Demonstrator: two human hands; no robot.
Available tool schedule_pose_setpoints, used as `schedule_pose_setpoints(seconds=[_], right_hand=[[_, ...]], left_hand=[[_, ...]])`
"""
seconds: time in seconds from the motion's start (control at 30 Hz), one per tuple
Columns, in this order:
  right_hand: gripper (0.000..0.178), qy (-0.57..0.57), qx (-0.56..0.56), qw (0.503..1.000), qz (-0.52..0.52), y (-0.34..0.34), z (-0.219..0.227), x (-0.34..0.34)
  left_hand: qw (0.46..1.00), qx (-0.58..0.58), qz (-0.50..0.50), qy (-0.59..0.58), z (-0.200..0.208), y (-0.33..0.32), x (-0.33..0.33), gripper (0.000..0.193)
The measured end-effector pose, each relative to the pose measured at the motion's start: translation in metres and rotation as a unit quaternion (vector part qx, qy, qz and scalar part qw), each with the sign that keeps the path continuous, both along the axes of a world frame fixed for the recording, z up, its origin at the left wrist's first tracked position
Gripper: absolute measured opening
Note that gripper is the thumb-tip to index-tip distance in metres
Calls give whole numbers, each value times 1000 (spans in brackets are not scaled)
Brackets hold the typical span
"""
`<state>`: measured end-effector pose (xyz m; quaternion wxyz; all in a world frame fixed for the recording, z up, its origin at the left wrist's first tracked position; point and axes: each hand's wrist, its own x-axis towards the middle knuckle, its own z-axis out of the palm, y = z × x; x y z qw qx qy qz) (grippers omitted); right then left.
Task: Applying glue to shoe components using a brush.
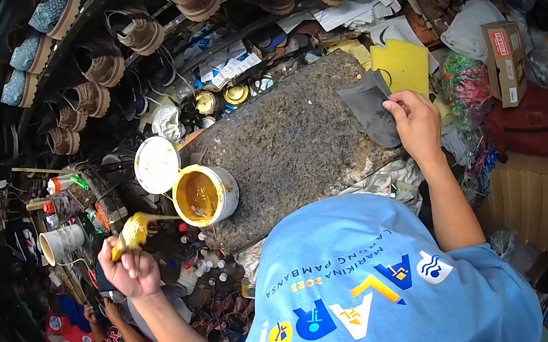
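The stained work slab (292, 146) carries the open glue tub (206, 195) at its left edge; right hand (417, 124) pinches a grey leather piece (368, 108) flat, left hand (132, 268) grips the loaded brush (131, 232) — best wiped lightly on the rim

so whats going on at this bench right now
A person in a blue shirt works at a rough worktop. The left hand holds a glue-coated brush beside an open tub of yellow glue, its white lid alongside. The right hand pins a dark shoe piece on the worktop.
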<state>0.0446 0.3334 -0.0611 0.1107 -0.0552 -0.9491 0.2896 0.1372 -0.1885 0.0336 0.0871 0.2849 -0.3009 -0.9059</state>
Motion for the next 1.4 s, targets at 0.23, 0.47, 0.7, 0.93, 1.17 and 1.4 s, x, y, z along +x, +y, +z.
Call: schedule_pose_setpoints(seconds=[0.23,0.47,0.7,0.93,1.17,1.4], right_hand=[[18,-79,-331,936,89,-56,8,-12],[17,-49,-178,967,175,-108,-38,-24],[20,131,-4,953,273,-85,-19,23],[25,102,21,950,296,-75,-19,49],[24,106,-25,955,275,-70,-25,51],[18,104,-23,957,269,-70,-25,49]], left_hand=[[991,-6,-89,95,17,34,8,36],[978,11,-112,173,36,53,-21,34],[827,-494,-269,15,-19,161,-55,21],[593,-714,-353,117,-41,223,-83,16],[534,-769,-325,134,-40,255,-94,12],[548,-745,-360,125,-40,273,-99,14]])
